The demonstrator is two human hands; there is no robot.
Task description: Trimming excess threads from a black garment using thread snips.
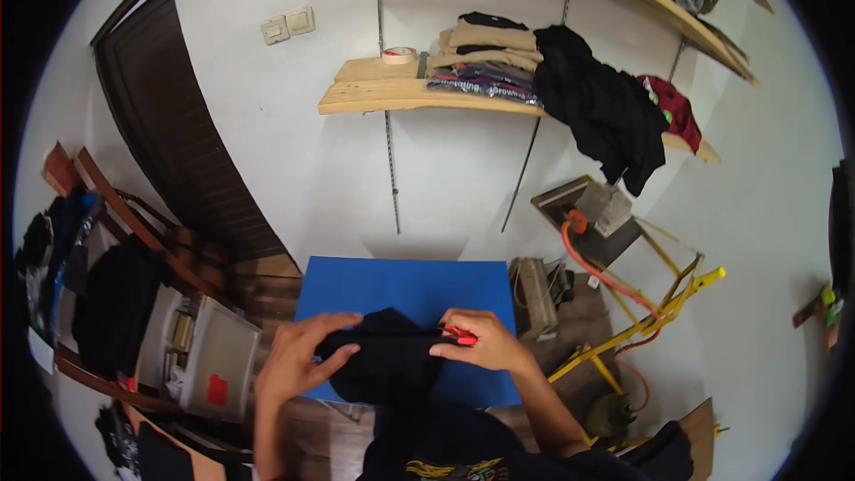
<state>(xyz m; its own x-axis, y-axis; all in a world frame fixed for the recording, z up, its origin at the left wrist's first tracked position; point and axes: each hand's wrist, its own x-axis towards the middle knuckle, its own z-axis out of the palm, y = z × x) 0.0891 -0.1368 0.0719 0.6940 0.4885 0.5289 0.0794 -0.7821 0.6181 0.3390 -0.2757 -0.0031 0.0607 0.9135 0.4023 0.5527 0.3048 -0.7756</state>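
Hands working a black garment over a blue tabletop.
Black garment [389,363] lies bunched at the near edge of the blue tabletop [401,287]. The left hand [298,358] has its grip closed on the cloth's left side, fingers curled over the top edge. The right hand [481,343] pinches the right end, with a small red object [462,336] pressed under its fingers. Folded clothes [485,58] sit on the wall shelf [374,96] above.

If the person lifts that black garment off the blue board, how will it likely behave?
The black garment would probably go floppy: it already bunches and sags between the left hand and right hand. It looks light for its size. It likely won't roll or slide much on the blue board, since the cloth lies in soft folds.
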